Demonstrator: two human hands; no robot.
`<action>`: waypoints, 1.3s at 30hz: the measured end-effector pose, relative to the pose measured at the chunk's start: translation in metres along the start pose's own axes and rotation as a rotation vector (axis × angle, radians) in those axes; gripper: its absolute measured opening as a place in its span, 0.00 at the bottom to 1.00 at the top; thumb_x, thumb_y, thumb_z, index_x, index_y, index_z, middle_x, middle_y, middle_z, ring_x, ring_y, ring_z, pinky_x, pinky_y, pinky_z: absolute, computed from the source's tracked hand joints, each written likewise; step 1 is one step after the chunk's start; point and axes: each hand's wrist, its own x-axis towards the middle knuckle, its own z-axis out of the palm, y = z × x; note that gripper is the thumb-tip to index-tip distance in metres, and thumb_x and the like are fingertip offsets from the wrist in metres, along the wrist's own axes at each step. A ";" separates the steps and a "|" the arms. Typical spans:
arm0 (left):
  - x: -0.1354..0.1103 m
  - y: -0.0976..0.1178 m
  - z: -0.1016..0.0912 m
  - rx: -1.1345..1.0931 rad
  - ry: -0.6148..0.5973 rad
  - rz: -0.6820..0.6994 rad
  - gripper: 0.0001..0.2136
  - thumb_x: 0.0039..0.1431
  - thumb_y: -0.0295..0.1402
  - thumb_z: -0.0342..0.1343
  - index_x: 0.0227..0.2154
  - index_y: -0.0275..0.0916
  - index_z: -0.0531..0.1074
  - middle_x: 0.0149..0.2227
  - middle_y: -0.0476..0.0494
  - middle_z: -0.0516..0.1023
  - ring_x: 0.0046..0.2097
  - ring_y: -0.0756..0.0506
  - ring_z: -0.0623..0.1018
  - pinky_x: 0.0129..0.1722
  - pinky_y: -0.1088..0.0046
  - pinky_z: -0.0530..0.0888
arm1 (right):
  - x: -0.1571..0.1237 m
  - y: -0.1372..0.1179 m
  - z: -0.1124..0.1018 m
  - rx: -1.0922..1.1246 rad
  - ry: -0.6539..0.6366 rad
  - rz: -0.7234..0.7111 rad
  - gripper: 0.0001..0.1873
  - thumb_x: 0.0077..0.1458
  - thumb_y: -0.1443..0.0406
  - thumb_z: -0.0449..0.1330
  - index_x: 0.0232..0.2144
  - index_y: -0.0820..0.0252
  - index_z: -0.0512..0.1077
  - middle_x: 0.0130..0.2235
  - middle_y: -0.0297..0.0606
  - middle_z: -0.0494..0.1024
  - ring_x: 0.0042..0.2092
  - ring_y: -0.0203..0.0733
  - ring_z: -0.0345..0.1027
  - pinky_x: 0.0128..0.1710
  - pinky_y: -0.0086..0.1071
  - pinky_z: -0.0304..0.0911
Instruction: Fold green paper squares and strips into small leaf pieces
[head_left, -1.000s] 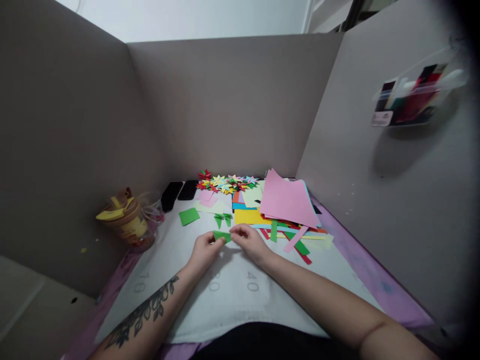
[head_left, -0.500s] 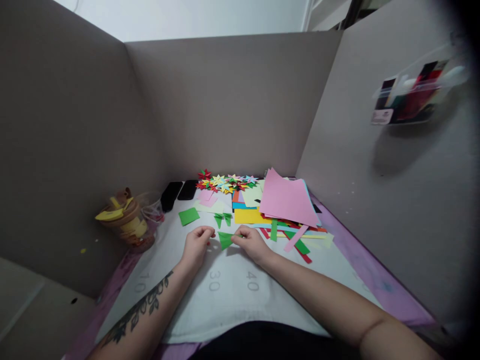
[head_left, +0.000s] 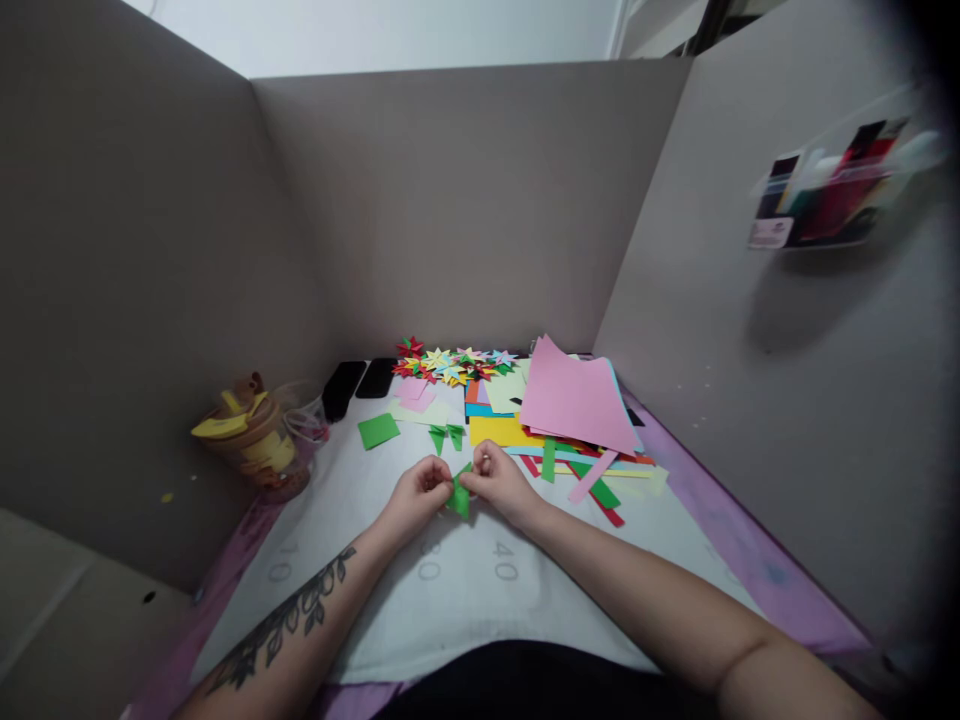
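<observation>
Between the 2 hands, just above the white mat [head_left: 450, 610], a green folded paper piece [head_left: 459, 498] is held at the middle of the desk. The left hand [head_left: 415, 495] pinches its left side with closed fingertips, and the right hand [head_left: 501, 484] clasps its upper right side the same way. Just beyond the hands lie 2 small green folds [head_left: 446, 437], with a green square [head_left: 378, 431] to their left. To the right sits a paper stack [head_left: 574, 400] topped by pink, with loose strips [head_left: 592, 482] at its near edge. Paper stars [head_left: 454, 364] line the back wall beside 2 black phones [head_left: 358, 383]. A yellow-lidded cup [head_left: 251, 442] stands at the far left.
</observation>
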 end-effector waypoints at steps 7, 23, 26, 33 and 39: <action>0.001 -0.001 -0.002 0.052 0.079 -0.052 0.06 0.45 0.30 0.53 0.27 0.35 0.72 0.22 0.51 0.70 0.22 0.53 0.66 0.23 0.79 0.63 | 0.000 0.002 -0.004 -0.132 -0.061 -0.144 0.02 0.46 0.70 0.57 0.26 0.59 0.67 0.26 0.30 0.69 0.29 0.35 0.64 0.31 0.29 0.60; 0.000 0.001 -0.014 0.203 0.076 0.131 0.13 0.41 0.22 0.50 0.31 0.36 0.74 0.33 0.46 0.76 0.35 0.48 0.75 0.32 0.76 0.71 | 0.003 0.002 -0.012 -0.240 0.063 -0.175 0.05 0.42 0.69 0.60 0.27 0.59 0.75 0.31 0.36 0.76 0.34 0.39 0.68 0.35 0.31 0.62; -0.001 -0.001 -0.012 0.315 0.118 0.250 0.10 0.45 0.24 0.52 0.32 0.37 0.74 0.35 0.43 0.77 0.38 0.46 0.76 0.33 0.74 0.72 | 0.003 0.003 -0.012 -0.225 0.079 -0.170 0.04 0.42 0.68 0.61 0.26 0.59 0.74 0.30 0.35 0.76 0.32 0.38 0.68 0.34 0.31 0.62; -0.003 0.000 -0.009 0.368 0.214 0.292 0.05 0.49 0.30 0.57 0.29 0.37 0.76 0.32 0.43 0.79 0.34 0.47 0.77 0.31 0.75 0.73 | 0.004 0.010 -0.012 -0.184 0.114 -0.175 0.03 0.43 0.66 0.62 0.26 0.59 0.73 0.28 0.35 0.75 0.30 0.37 0.66 0.32 0.31 0.62; -0.002 0.001 -0.004 0.254 0.304 0.155 0.04 0.46 0.31 0.58 0.23 0.36 0.73 0.26 0.47 0.77 0.29 0.49 0.74 0.29 0.76 0.70 | 0.003 0.007 -0.002 -0.060 0.163 -0.160 0.05 0.43 0.65 0.62 0.25 0.60 0.70 0.26 0.33 0.72 0.29 0.36 0.64 0.30 0.29 0.60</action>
